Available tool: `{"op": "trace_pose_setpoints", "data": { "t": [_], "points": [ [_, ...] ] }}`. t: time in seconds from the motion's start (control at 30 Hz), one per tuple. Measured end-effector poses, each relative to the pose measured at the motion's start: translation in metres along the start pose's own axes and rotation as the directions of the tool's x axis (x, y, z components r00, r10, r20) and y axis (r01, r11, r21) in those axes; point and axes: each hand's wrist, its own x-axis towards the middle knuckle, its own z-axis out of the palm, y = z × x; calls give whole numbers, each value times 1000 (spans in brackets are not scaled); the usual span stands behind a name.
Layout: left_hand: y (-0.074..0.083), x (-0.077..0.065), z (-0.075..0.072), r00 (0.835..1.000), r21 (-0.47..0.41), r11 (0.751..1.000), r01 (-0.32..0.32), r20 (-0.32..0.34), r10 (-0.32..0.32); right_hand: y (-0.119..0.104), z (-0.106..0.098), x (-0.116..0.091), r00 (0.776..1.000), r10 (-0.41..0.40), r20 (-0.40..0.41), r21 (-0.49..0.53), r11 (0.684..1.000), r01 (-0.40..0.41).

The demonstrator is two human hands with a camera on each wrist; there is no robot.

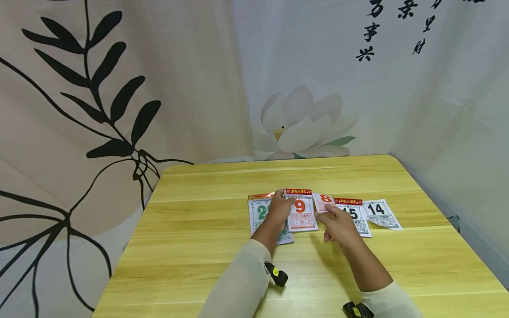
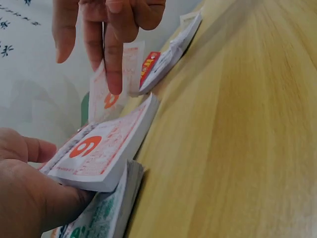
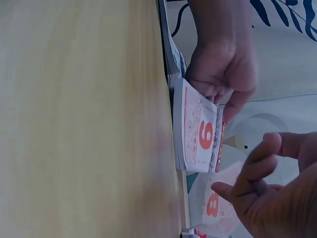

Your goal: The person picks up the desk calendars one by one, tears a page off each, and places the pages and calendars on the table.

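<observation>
Paper sheet (image 1: 320,202) — thin, translucent — beside thick rectangular calendar block (image 1: 302,219)

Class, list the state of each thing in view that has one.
red 9 pad: held, number showing
red 8 sheet: held, partly covered
green-numbered pad: partly covered
15 pad: lying face up
14 sheet: lying face up
left hand: gripping red 9 pad
right hand: holding red 8 sheet
</observation>
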Motion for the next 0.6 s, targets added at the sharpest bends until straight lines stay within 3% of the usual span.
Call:
{"op": "trace_pose_setpoints", "data": {
  "t": [0.23,0.6],
  "points": [
    [-5,2,-6,999,83,997,-1,50,-3,2,3,0,999,33,42,7,999,-33],
    [-8,5,-22,998,211,978,-2,55,-10,-1,6,-4,987,72,142,-34,997,-67]
  ]
}}
